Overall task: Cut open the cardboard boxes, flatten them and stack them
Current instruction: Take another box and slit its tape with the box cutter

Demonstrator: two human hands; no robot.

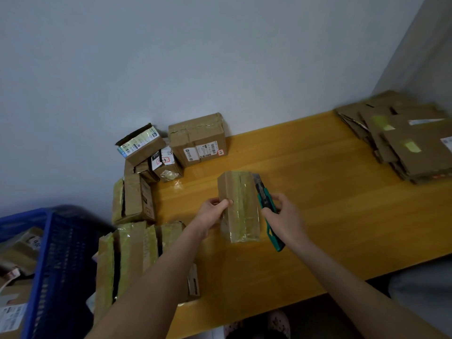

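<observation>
Taped box mid-table, knife alongside.
Looks light, stiff-walled, tape likely slick. Left hand pinches its left wall, thumb on top face; good hold, clear of the blade. Right hand fingers curl round green knife, blade at box's right edge. Flattened stack at far right corner.

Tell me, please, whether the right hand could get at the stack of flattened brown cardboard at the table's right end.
Probably yes: only yellow tabletop lies between the right hand and the stack of flattened brown cardboard, though its fingers grip the green utility knife.
</observation>
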